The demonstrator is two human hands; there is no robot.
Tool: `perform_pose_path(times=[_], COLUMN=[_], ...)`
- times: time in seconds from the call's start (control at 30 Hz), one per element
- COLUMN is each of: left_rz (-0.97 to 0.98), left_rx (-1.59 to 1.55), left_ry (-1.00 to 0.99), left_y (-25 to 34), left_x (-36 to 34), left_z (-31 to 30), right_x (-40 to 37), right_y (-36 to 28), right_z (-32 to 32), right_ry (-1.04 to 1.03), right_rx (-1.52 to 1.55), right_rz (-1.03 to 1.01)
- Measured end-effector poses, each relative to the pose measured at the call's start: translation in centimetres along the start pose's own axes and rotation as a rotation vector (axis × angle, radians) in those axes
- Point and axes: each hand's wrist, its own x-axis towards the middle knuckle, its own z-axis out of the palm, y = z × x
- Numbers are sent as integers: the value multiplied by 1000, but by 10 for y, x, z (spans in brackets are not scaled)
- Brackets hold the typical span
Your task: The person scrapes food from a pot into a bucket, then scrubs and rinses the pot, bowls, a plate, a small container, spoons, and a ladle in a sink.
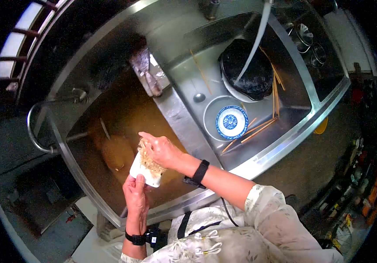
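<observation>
My left hand (136, 195) grips a small white dish (152, 179) by its lower edge, thumb on top, over the left sink basin. My right hand (164, 151) is closed round a tan, fibrous scrubber (149, 161), which presses on the dish and hides part of it. Brownish water (153, 118) fills the basin below both hands. Beneath the surface a round, pale shape (117, 153) shows dimly; its kind I cannot make out.
In the right basin (184, 74), a stream of water (256, 41) falls onto a black pot (246, 65). A blue-and-white plate (231, 122) lies nearby, among several chopsticks (258, 130). A metal divider (182, 118) separates the basins. A curved metal rail (31, 125) stands at left.
</observation>
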Motion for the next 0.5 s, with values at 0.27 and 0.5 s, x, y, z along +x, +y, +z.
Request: perform_pose_path(times=[0.27, 0.5], left_rz=[460, 757], left_rx=[603, 1520], left_ry=[-58, -469], left_y=[108, 56], left_x=[31, 195], left_z=[73, 229], right_x=[-1, -18], right_y=[56, 78], right_z=[-33, -48], right_ry=[-101, -318], right_rx=[-490, -336], right_rz=[-458, -300])
